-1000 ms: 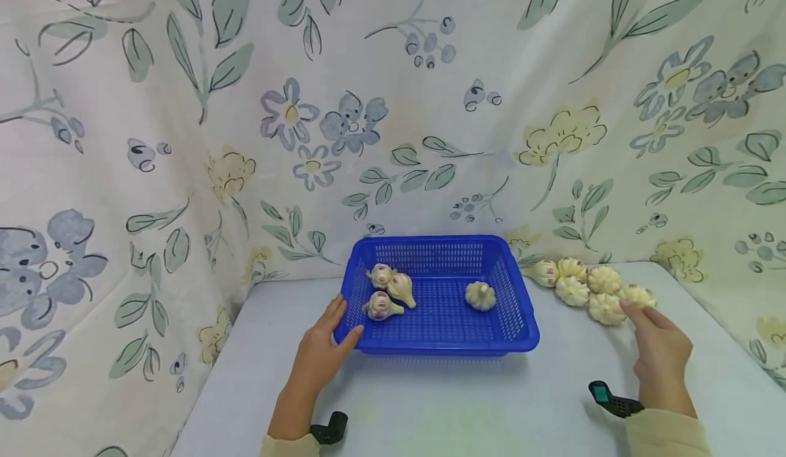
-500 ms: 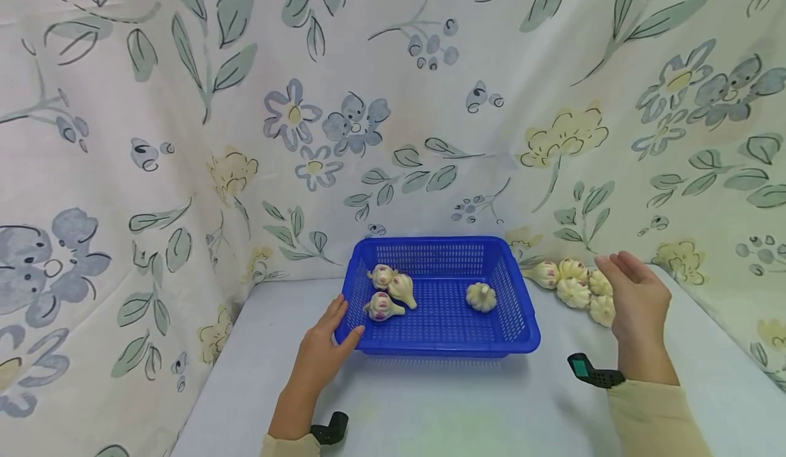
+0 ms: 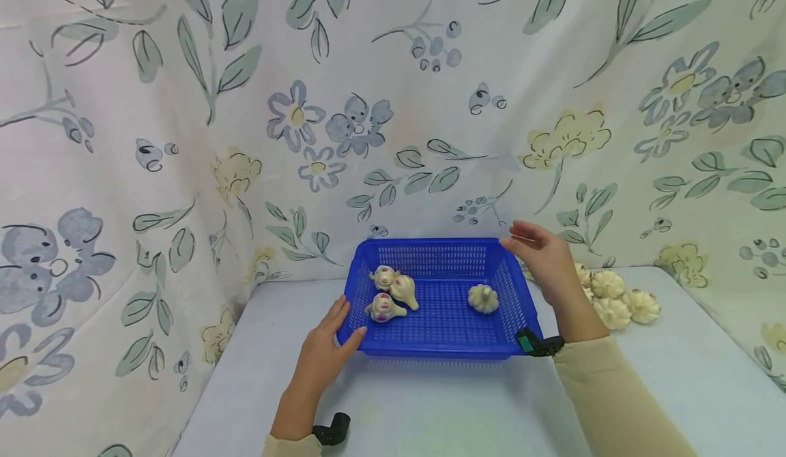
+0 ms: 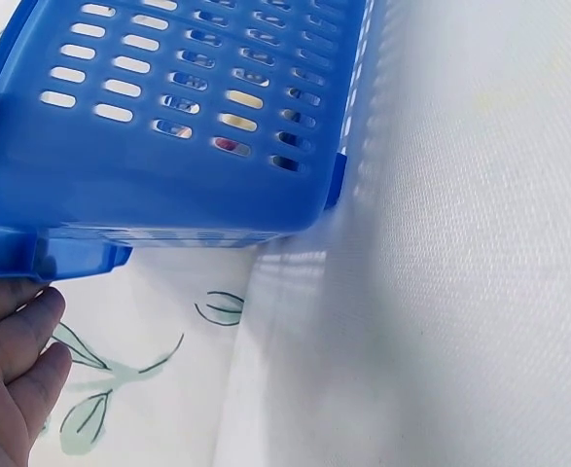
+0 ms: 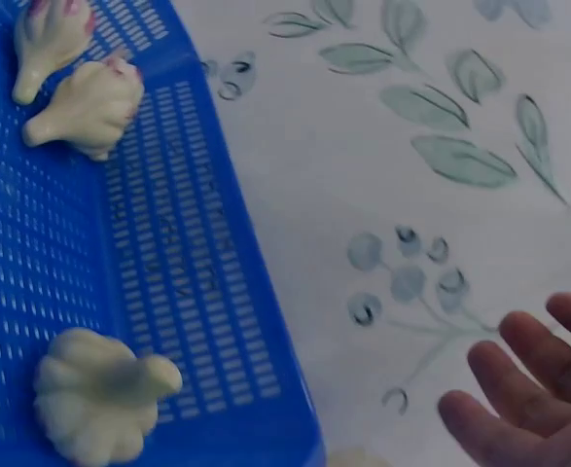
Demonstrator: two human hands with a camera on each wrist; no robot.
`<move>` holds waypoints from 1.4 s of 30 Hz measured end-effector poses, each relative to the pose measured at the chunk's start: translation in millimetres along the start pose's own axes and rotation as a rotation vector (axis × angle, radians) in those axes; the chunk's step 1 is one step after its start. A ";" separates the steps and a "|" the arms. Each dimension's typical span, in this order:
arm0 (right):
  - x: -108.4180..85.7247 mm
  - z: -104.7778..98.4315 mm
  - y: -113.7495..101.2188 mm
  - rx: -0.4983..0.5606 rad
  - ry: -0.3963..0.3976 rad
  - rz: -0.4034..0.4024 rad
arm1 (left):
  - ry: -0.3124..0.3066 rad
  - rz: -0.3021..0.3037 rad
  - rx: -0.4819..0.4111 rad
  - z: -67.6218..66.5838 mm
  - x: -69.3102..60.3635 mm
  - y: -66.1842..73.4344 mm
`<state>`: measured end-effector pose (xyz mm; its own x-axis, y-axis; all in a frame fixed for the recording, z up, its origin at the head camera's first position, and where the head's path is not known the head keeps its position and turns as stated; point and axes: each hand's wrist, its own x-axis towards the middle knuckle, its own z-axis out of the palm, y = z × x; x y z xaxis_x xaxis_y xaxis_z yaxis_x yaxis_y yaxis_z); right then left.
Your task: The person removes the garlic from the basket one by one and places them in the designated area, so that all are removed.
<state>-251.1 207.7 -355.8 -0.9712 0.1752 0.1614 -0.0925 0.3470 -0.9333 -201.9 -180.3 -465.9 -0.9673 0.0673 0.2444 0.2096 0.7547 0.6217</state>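
A blue plastic basket [image 3: 439,348] with perforated sides sits on the white table. Inside at its left lie three garlic bulbs with reddish-purple marks, one of them a front bulb [image 3: 382,307]; a pale garlic bulb [image 3: 483,299] lies alone at the right. My left hand [image 3: 322,341] rests at the basket's left front corner, thumb near the front rim and fingers fairly straight along the outside. My right hand [image 3: 546,266] hovers by the right rim, its fingers relaxed and holding nothing. In the right wrist view, its fingertips [image 5: 460,413] are apart from the basket.
On the table right of the basket lies a cluster of garlic bulbs [image 3: 614,297], partly hidden behind my right hand. A floral cloth [image 3: 430,116] hangs behind the table and along its left side. Each wrist bears a black device.
My right hand has left the garlic cluster, risen and swung left to the basket's right rim. The left hand, basket and bulbs inside stay put.
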 end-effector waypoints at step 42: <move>54.6 98.6 49.2 -0.525 -0.636 0.352 | -0.004 -0.023 0.000 1.3 0.5 -0.3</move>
<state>-330.3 143.5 -424.5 -0.8769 -0.1382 -0.4604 0.1949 0.7734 -0.6032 -202.6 -179.6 -466.9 -0.9724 0.0527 0.2275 0.1876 0.7564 0.6267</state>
